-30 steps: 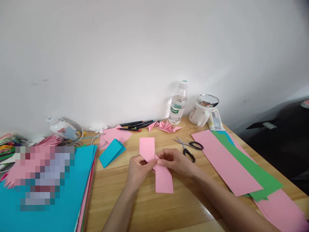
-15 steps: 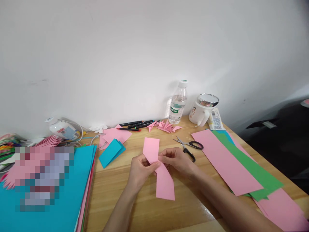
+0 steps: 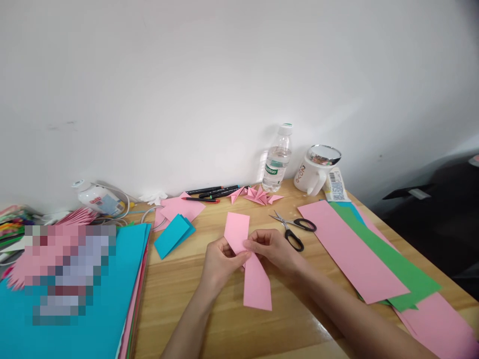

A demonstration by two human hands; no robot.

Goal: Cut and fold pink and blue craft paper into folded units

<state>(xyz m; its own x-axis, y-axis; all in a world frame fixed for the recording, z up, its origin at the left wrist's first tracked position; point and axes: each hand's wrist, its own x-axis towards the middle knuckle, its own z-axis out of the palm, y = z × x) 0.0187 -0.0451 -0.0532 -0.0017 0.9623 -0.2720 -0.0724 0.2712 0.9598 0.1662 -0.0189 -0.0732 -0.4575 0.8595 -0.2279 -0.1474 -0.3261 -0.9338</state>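
Note:
A folded pink paper strip [image 3: 257, 285] is held over the wooden table, one end pointing away from me and the other toward me. My left hand [image 3: 220, 264] pinches its middle from the left, thumb on top and fingers partly hidden beneath. From the right, my right hand [image 3: 272, 248] grips the same middle between thumb and fingers. Both thumbs meet near the fold. Black-handled scissors [image 3: 290, 227] lie partly spread just beyond my right hand. Left of the strip rests a folded blue paper [image 3: 174, 234].
Pink and green sheets [image 3: 352, 249] overlap on the right. A large blue paper stack [image 3: 105, 319] fills the left. Along the wall stand a water bottle [image 3: 277, 162] and a white mug [image 3: 310, 174], near markers [image 3: 209, 192] and folded pink pieces [image 3: 257, 195].
Both hands keep their grip on the pink strip. My right thumb has shifted slightly at the fold, and the whole view has moved a little.

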